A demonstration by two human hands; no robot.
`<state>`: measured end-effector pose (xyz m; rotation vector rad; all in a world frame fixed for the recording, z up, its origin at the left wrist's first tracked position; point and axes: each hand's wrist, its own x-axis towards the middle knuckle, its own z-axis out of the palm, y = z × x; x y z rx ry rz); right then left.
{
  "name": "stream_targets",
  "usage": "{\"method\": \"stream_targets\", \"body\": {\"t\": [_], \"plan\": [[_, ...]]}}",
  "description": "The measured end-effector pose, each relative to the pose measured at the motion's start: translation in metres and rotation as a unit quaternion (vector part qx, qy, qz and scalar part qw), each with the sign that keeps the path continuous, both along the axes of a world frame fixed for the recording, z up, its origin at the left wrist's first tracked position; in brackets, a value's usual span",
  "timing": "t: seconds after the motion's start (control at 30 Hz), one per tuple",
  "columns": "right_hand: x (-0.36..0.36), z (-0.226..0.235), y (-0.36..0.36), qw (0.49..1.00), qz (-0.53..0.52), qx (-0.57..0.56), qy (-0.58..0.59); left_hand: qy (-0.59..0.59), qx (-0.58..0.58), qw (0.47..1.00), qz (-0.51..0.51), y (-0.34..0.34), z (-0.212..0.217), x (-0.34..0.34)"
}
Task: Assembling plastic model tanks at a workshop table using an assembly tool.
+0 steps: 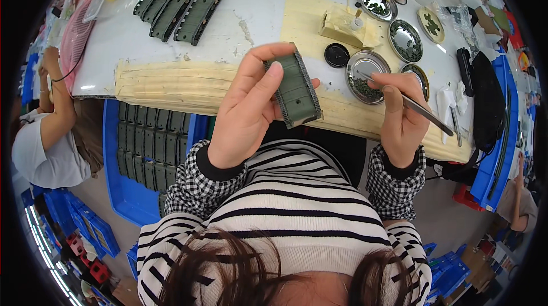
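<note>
My left hand (pixel 242 109) grips a dark green, slightly curved plastic panel (pixel 297 88) with ribbed long edges and a small hole near its lower end. It is held up above the table's front edge, with my thumb on its face. My right hand (pixel 401 123) pinches metal tweezers (pixel 429 114) whose tips point into a round steel dish (pixel 365 57). Small dark green pieces lie in that dish. Whether the tips have hold of a piece is too small to tell. A round black lid or shallow cup (pixel 337 55) sits just left of the dish.
Similar green panels (pixel 197 18) lie at the table's back left. A blue crate (pixel 123 192) full of them stands below, left of me. More dishes of green bits (pixel 418 55) and a tape-covered block (pixel 342 29) sit to the right. Another person (pixel 48 140) works at far left.
</note>
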<state>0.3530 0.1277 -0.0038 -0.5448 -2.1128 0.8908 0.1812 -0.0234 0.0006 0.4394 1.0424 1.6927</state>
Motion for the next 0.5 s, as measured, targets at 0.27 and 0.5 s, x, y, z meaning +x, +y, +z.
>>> {"method": "stream_targets", "body": {"t": [0.27, 0.5], "plan": [[-0.025, 0.033, -0.009, 0.967, 0.194, 0.167, 0.003, 0.057, -0.028, 0.994, -0.084, 0.004, -0.015, 0.003], [-0.035, 0.031, -0.007, 0.948, 0.220, 0.229, -0.004, 0.130, -0.001, 0.986, -0.101, 0.004, -0.013, -0.001]]}}
